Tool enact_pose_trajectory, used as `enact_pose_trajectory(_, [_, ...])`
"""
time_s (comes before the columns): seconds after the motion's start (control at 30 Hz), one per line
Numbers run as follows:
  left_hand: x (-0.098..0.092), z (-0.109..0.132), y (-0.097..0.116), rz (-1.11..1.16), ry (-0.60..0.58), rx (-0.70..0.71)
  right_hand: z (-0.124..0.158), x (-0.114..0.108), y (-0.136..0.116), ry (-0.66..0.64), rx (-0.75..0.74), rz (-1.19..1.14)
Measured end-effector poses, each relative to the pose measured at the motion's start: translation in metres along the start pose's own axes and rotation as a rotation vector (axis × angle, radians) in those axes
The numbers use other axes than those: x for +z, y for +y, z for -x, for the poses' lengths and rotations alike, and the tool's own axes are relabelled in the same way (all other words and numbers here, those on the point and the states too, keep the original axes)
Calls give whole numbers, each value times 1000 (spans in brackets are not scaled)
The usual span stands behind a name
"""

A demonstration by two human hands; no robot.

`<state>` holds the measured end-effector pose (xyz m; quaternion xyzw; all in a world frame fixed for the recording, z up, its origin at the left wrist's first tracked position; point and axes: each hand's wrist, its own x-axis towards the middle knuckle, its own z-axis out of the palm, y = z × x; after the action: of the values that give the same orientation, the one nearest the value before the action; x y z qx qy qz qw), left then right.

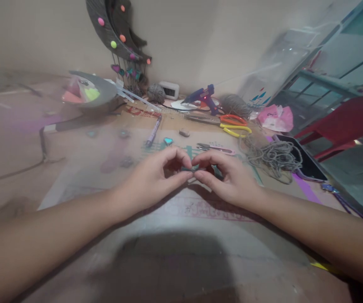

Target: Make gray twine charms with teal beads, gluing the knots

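My left hand and my right hand meet at the middle of the work surface, fingertips pinched together on a small dark teal piece. Both thumbs and forefingers press it from either side. The piece is mostly hidden by my fingers, so its shape is unclear. A small teal heart lies just beyond my left hand. Small snips with a pink handle lie beyond my right hand.
A loose pile of grey cord lies to the right. Orange and yellow scissors, a blue glue gun, a purple pen and a yarn ball sit farther back. A red plastic chair stands right.
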<state>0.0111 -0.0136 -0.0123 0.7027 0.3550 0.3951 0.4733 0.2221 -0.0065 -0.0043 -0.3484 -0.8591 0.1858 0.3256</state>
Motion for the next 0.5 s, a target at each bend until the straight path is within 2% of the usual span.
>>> enact_pose_trajectory(0.17, [-2, 0, 1, -18, -1, -15, 0, 0, -1, -6, 10, 3])
enact_pose_trajectory(0.37, [-1, 1, 1, 70, -5, -76, 0, -2, -3, 35, -29, 36])
enact_pose_trajectory(0.5, [-1, 1, 3, 34, -16, -74, 0, -2, -3, 62, -43, 33])
